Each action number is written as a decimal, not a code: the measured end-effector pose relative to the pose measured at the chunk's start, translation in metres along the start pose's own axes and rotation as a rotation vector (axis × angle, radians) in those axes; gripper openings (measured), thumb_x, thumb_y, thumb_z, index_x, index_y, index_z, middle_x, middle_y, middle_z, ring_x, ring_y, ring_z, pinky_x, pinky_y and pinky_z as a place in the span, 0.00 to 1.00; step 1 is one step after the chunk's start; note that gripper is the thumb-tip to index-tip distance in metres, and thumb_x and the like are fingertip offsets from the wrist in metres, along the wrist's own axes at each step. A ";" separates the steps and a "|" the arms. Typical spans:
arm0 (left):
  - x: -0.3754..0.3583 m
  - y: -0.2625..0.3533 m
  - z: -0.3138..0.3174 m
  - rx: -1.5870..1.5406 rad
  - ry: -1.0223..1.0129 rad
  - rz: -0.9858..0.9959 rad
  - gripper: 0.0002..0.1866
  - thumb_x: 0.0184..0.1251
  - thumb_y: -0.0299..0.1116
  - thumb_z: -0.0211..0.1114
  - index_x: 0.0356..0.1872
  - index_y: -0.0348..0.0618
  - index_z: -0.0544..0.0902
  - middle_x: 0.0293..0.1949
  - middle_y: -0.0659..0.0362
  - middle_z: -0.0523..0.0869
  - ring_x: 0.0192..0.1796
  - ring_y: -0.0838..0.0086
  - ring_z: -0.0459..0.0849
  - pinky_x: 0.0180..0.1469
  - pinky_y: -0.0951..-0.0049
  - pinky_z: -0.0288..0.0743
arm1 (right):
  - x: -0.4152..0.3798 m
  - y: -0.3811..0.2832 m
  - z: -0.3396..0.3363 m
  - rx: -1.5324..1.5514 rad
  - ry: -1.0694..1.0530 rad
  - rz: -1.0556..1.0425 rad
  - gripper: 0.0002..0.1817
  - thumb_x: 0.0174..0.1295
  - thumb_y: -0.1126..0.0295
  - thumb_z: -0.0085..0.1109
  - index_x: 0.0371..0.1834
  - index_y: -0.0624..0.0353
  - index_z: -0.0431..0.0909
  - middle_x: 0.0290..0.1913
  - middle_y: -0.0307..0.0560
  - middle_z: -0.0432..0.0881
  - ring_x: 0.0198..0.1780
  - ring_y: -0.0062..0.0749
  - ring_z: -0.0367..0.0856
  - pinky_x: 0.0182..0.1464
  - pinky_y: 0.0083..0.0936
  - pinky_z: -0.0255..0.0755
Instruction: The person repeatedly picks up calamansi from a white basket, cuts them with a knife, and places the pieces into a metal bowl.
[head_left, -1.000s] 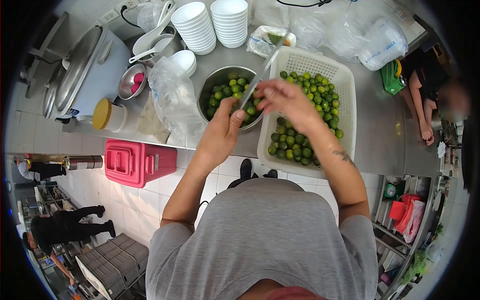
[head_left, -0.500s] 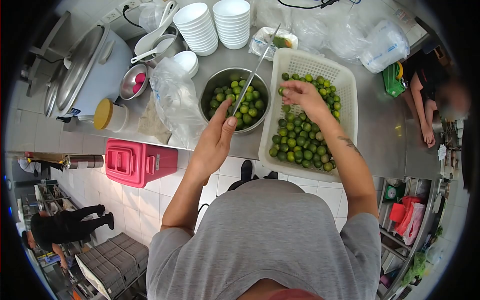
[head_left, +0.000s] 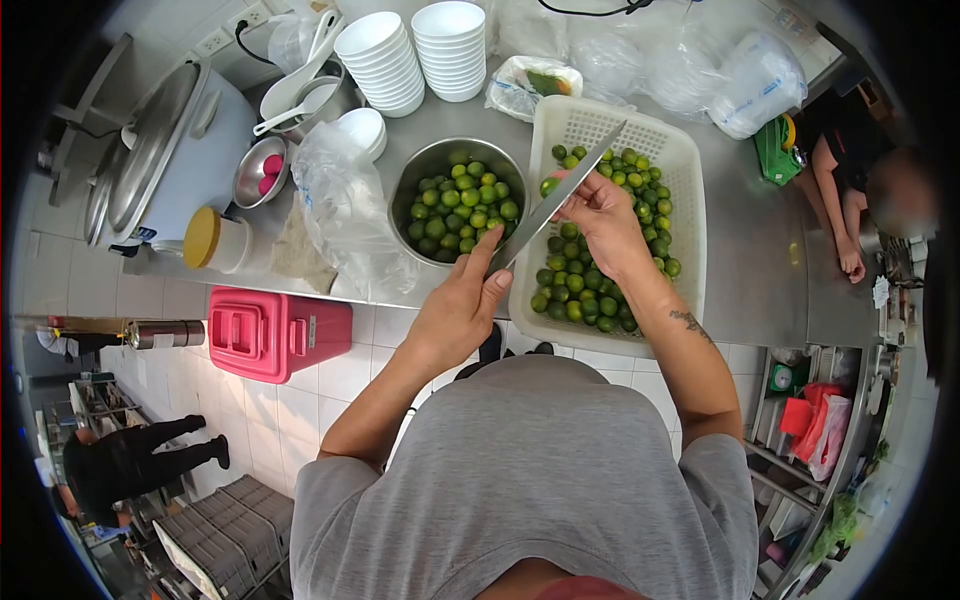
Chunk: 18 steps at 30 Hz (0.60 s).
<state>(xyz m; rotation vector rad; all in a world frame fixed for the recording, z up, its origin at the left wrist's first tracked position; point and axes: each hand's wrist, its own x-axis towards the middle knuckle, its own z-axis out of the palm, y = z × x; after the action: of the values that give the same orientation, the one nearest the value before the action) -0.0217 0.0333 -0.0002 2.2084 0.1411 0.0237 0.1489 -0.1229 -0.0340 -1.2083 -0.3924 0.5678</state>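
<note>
"So, gripping what with the left hand?"

"Clamped on a knife, slanted up to the right across the left side of a white basket."

"And with the right hand?"

"Pinching a lime over the basket, right beside the knife and partly hidden behind it. Can't tell whether touching the metal or just short of it."

"Together, then, or apart?"

"Near each other, but not touching."

"Seeing other limes?"

"Yes, plenty: heaped in a metal pot to the left of the basket, and spread through the basket too, thickly toward the near end."

"Standing on what?"

"On a metal tabletop, just beside each other."

"And round about?"

"Behind the pot, two stacks of white bowls. To the left, a crumpled clear plastic bag, then a small metal bowl with pink things inside. Down on the tiled floor, a pink lidded bin. Off to the right, well apart, another person in dark clothes."
</note>
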 end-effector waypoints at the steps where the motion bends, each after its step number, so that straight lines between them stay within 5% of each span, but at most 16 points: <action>1: 0.000 0.002 0.001 0.007 0.012 -0.012 0.30 0.79 0.46 0.45 0.75 0.44 0.55 0.62 0.36 0.71 0.59 0.40 0.76 0.59 0.54 0.72 | -0.001 0.000 0.003 -0.008 0.010 -0.007 0.13 0.65 0.78 0.61 0.51 0.67 0.77 0.41 0.42 0.82 0.41 0.24 0.81 0.46 0.23 0.76; 9: 0.006 0.004 -0.002 0.061 0.135 0.026 0.30 0.79 0.47 0.44 0.75 0.46 0.54 0.61 0.36 0.72 0.55 0.40 0.79 0.54 0.52 0.74 | -0.014 0.007 0.047 -0.156 -0.120 -0.005 0.09 0.62 0.80 0.62 0.44 0.65 0.77 0.39 0.39 0.82 0.39 0.20 0.79 0.46 0.21 0.75; 18: 0.017 -0.006 -0.013 -0.171 0.210 -0.027 0.23 0.80 0.48 0.45 0.58 0.37 0.64 0.45 0.38 0.82 0.50 0.47 0.84 0.52 0.59 0.74 | -0.004 0.014 0.063 -0.215 -0.248 0.055 0.12 0.62 0.70 0.66 0.43 0.65 0.76 0.35 0.40 0.80 0.37 0.21 0.78 0.42 0.22 0.74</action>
<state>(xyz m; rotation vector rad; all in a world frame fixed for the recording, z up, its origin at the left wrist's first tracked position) -0.0068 0.0496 0.0023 2.0287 0.2749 0.2444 0.1070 -0.0747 -0.0271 -1.3616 -0.6441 0.7406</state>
